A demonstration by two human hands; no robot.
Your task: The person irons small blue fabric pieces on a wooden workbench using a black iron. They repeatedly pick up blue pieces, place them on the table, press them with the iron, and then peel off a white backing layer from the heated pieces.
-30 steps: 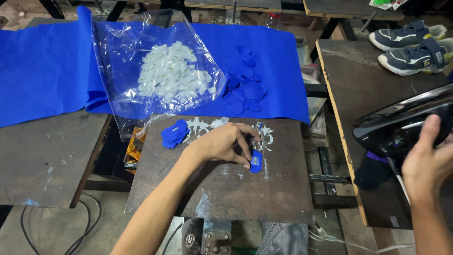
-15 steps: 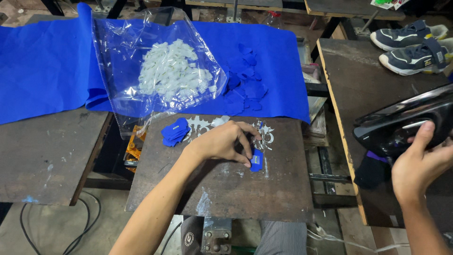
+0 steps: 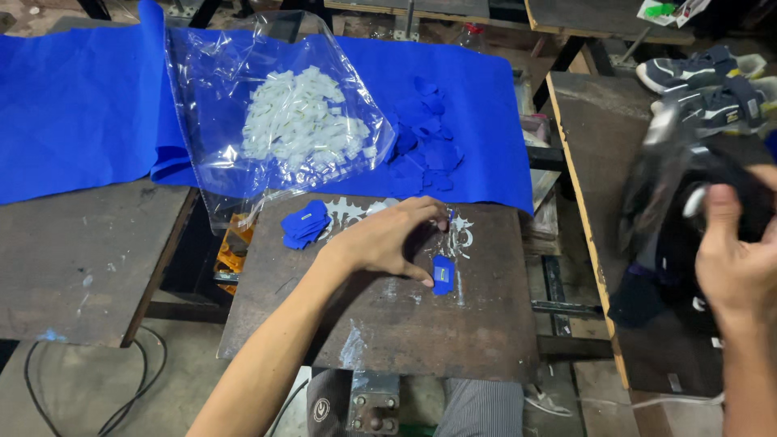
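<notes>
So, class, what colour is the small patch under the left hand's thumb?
Blue, the small patch by the left hand, clearest in the head view.

Landmark: metal plate (image 3: 388,324). On it: fabric tab (image 3: 443,274) at centre-right, tab stack (image 3: 305,224) back-left. Plastic bag (image 3: 275,121) behind. Iron (image 3: 688,202) to the right.
</notes>
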